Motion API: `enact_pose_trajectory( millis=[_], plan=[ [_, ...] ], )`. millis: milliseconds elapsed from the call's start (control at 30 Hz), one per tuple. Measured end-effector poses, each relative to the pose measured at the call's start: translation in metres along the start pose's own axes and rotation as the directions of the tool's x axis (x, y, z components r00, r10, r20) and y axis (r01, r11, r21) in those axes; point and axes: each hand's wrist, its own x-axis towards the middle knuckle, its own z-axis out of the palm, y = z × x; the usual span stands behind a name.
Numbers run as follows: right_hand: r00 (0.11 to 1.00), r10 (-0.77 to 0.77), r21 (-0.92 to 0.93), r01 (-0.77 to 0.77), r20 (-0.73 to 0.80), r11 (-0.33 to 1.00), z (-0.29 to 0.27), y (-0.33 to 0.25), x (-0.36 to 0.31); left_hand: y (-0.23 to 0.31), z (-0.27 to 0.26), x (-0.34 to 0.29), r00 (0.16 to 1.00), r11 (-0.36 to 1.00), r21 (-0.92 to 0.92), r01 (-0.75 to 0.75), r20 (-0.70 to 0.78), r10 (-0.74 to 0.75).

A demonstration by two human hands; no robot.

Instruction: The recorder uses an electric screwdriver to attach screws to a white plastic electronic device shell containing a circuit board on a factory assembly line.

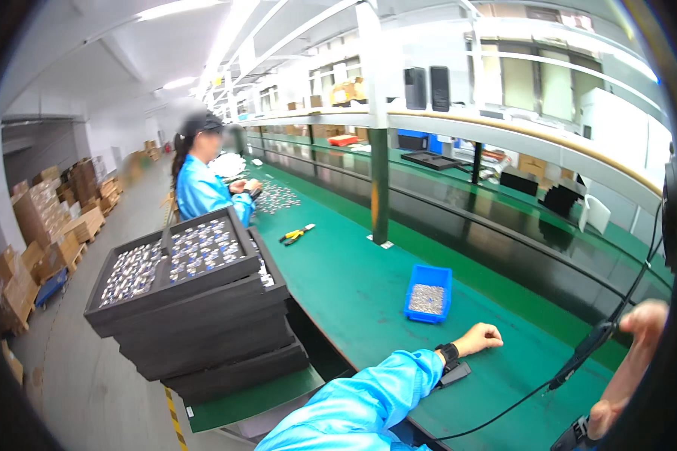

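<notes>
My left hand (pixel 480 340) rests on the green table, its fingers curled in; whether anything is inside them is hidden. A black band (pixel 448 355) circles that wrist, and a small dark flat object (pixel 453 375) lies beside it. Just beyond this hand stands a blue plastic bin (pixel 429 283) with many small metallic pieces (pixel 427 299) in its near end. My right hand (pixel 633 353) is raised at the right rim, close to the camera and partly cut off. Next to it hangs a black cable (pixel 630 295) with a thicker dark part (pixel 584 348); I cannot tell if the hand grips it.
Stacked black trays (pixel 203 331) stand on the left, the top one filled with small parts. Yellow-handled pliers (pixel 297 234) lie farther along the table. A co-worker in blue (pixel 195 188) works beyond the trays near scattered parts (pixel 277 198). A post (pixel 380 188) rises at the table's far side.
</notes>
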Motion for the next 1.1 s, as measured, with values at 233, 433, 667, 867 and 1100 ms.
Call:
enact_pose_trajectory(
  millis=[233, 433, 667, 867, 1100],
  plan=[
    [0.997, 0.038, -0.036, -0.04, -0.063, 0.999, 0.009, -0.01, -0.008, 0.015, 0.012, 0.006, 0.995, 0.992, -0.103, 0.069, 0.077, -0.061],
    [0.994, -0.044, 0.014, 0.046, -0.099, 0.999, 0.025, 0.008, 0.007, 0.006, 0.013, 0.01, 0.994, 0.992, -0.101, 0.071, 0.092, -0.062],
    [0.974, -0.201, 0.032, 0.205, -0.101, 0.978, 0.029, 0.025, 0.034, 0.006, 0.012, 0.012, 0.994, 0.998, -0.013, -0.056, 0.095, 0.057],
    [0.878, -0.478, -0.27, 0.454, -0.028, 0.849, -0.028, 0.012, 0.086, 0.014, 0.011, -0.009, 0.985, 0.99, 0.13, -0.062, 0.17, 0.039],
    [0.892, -0.373, -0.366, 0.446, 0.255, 0.817, -0.069, -0.014, 0.094, 0.014, 0.003, -0.01, 0.982, 0.992, 0.009, 0.129, 0.14, -0.129]
  ],
)
